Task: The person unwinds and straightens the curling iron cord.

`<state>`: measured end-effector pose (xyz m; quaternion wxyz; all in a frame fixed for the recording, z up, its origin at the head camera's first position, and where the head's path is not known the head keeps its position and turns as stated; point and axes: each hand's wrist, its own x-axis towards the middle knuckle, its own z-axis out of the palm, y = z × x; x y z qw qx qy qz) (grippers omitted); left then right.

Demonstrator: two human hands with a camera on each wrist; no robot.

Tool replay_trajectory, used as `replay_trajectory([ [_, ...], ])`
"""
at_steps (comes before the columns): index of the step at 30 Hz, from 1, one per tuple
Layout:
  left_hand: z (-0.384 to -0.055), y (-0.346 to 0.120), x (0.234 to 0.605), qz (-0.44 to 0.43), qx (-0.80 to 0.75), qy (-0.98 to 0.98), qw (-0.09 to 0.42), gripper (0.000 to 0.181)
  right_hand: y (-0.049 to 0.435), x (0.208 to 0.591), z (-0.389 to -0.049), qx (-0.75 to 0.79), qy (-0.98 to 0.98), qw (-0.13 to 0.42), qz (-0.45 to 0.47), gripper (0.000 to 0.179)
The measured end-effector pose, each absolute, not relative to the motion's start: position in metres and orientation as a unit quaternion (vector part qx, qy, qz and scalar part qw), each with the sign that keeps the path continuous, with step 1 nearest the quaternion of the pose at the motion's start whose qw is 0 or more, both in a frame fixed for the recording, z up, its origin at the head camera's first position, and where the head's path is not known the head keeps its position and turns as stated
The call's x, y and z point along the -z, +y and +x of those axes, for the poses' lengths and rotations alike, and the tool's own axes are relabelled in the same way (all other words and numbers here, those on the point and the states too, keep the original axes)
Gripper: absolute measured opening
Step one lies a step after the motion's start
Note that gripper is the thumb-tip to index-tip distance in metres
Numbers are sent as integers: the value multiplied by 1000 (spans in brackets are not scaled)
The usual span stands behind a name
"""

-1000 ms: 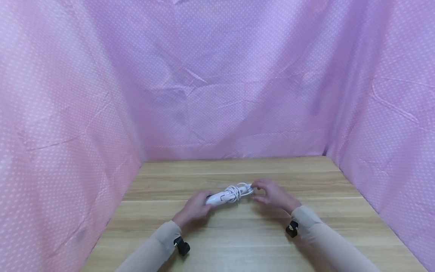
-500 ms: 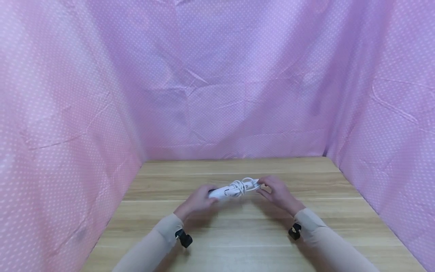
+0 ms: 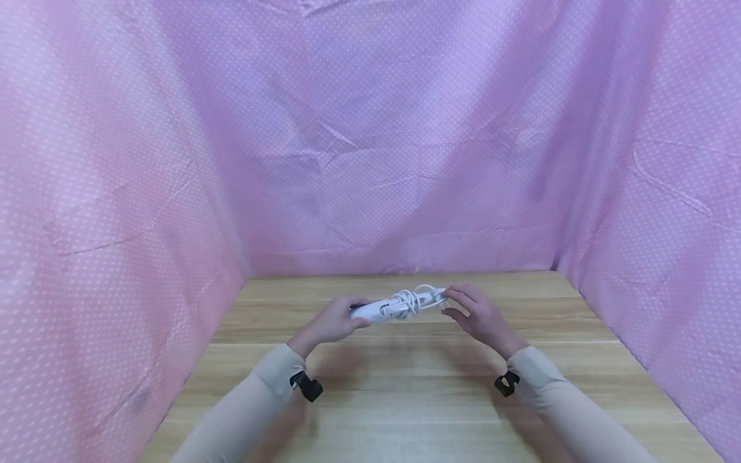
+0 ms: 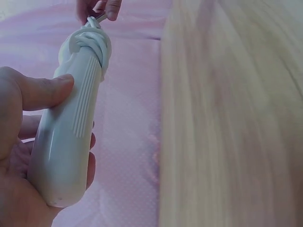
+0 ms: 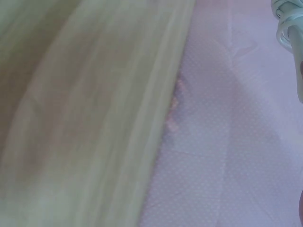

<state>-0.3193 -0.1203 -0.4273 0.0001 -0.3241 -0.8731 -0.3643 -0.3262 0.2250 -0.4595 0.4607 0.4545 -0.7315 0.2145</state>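
Observation:
A long white corded appliance, shaped like a hair iron, is held above the table, its right end tilted slightly up. My left hand grips its thick rounded end; in the left wrist view the thumb lies along the ribbed side. A white cord is wound in several loops round its middle. At the far end my right hand pinches the plug, whose thin metal pins show near the fingers. In the right wrist view only the cord loops and part of the white appliance show at the edge.
A wood-grain table lies beneath both hands. Pink dotted cloth hangs behind it and along both sides. Each wrist carries a small black camera mount, such as the left one.
Both hands have raised the white appliance from near the tabletop, moving it up and slightly away. The right hand has moved a little to the right with the plug end.

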Motion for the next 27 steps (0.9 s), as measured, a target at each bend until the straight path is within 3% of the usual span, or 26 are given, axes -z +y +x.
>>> replay_trajectory([
  [10,-317,-120,412,-334,363,-870,8,33,221,441,-321,-221,-722,478,449,36],
  [21,-315,-120,401,-343,349,-872,12,34,219,434,-321,-204,-715,502,441,17],
  [27,-315,-122,401,-338,353,-872,0,30,218,431,-320,-204,-705,509,449,22],
])
